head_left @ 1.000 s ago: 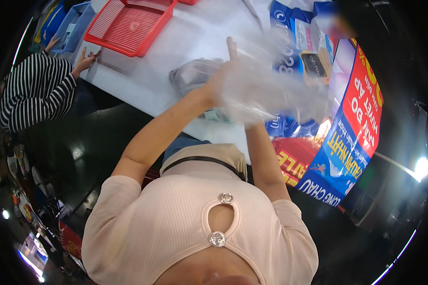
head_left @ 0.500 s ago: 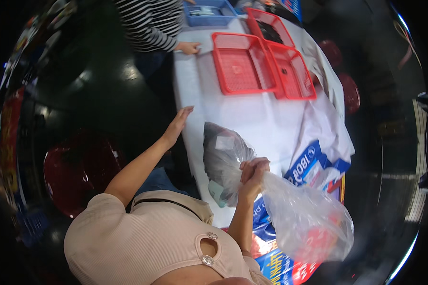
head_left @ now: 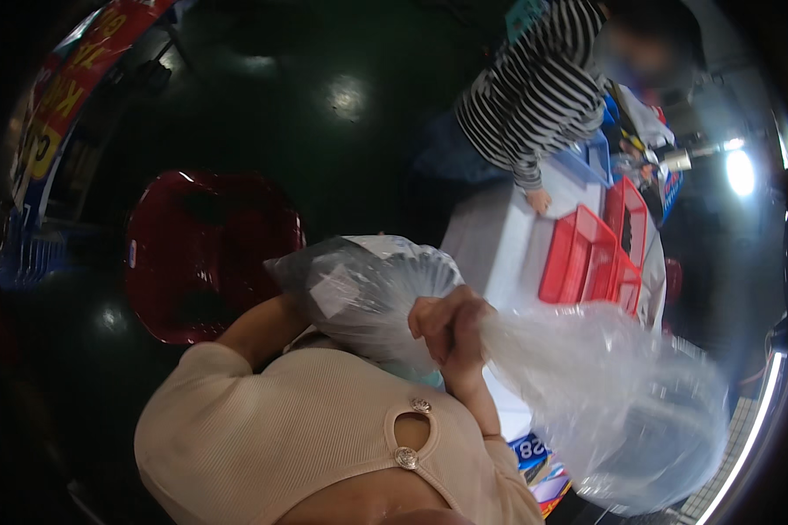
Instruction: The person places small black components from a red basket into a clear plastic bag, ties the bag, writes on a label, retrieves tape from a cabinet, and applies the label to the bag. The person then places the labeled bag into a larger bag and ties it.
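My right hand (head_left: 453,331) is closed around the gathered neck of a large clear plastic bag (head_left: 372,276). The bag's full part bulges to the left of the fist, with dark contents and a pale label showing through. Its loose, crumpled upper part (head_left: 622,394) spreads out to the right. The bag hangs in front of my body, beyond the near-left edge of the white-covered table (head_left: 486,236). My left forearm (head_left: 263,331) reaches up behind the bag, which hides the left hand and its fingers.
Red plastic baskets (head_left: 578,249) and a blue basket (head_left: 597,159) stand at the table's far end. A person in a striped top (head_left: 534,92) leans there, one hand on the cloth. A dark red chair (head_left: 210,262) stands at the left. Printed sheets (head_left: 538,468) lie near my right elbow.
The bag has come up off the table and toward my left, still in my right fist. My left hand has gone from the table edge to behind the bag. The view has turned left.
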Action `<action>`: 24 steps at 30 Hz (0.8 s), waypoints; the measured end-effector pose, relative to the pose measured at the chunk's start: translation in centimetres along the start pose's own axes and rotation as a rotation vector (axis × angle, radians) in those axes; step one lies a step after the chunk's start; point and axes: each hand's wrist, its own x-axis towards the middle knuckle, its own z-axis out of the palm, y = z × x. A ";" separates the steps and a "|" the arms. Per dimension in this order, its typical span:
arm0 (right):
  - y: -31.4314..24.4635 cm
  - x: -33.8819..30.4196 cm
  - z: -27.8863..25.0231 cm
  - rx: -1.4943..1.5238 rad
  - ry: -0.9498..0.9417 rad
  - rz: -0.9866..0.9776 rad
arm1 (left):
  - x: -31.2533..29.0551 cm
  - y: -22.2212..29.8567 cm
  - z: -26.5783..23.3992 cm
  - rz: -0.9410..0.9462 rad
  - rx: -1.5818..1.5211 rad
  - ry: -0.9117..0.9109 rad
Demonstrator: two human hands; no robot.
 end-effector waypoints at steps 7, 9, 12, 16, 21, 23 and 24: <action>5.8 18.1 6.3 0.074 -0.352 0.260 | -2.6 13.2 -4.2 0.298 -0.122 0.178; 7.8 22.5 7.2 0.106 -0.372 0.369 | -1.6 15.4 -5.3 0.350 -0.157 0.203; 11.1 30.5 7.3 0.122 -0.410 0.490 | 2.4 20.0 -6.0 0.389 -0.192 0.229; 15.7 43.3 6.0 0.158 -0.483 0.593 | 11.7 29.9 -5.0 0.410 -0.194 0.239; 17.4 59.0 1.6 0.247 -0.461 0.518 | 23.9 43.6 -0.8 0.389 -0.132 0.287; 16.8 65.2 -0.1 0.278 -0.425 0.469 | 28.4 49.1 1.7 0.370 -0.098 0.280; 16.3 68.2 -1.0 0.284 -0.422 0.463 | 30.6 51.6 3.0 0.358 -0.084 0.271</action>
